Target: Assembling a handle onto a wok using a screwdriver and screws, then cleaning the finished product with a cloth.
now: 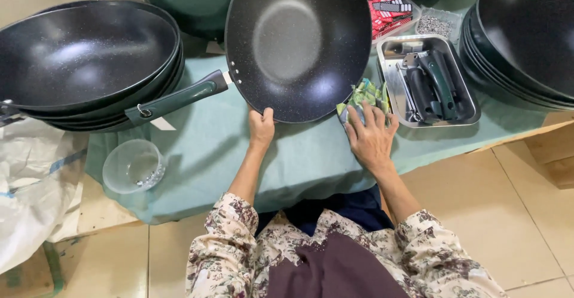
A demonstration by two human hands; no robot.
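A black speckled wok (pixel 297 43) with a dark green handle (pixel 176 99) stands tilted up on the green-covered table (pixel 209 154). My left hand (pixel 261 127) grips its near rim from below. My right hand (pixel 371 133) rests flat on a green patterned cloth (pixel 366 93) just right of the wok, next to a steel tray.
A stack of black woks (pixel 84 58) sits at the left, another stack (pixel 526 35) at the right. The steel tray (pixel 391 49) holds dark green handles (pixel 433 82). A clear plastic cup (pixel 133 166) with small parts stands near the table's front left. Red packets (pixel 388 8) and a tub of screws (pixel 434 26) lie behind.
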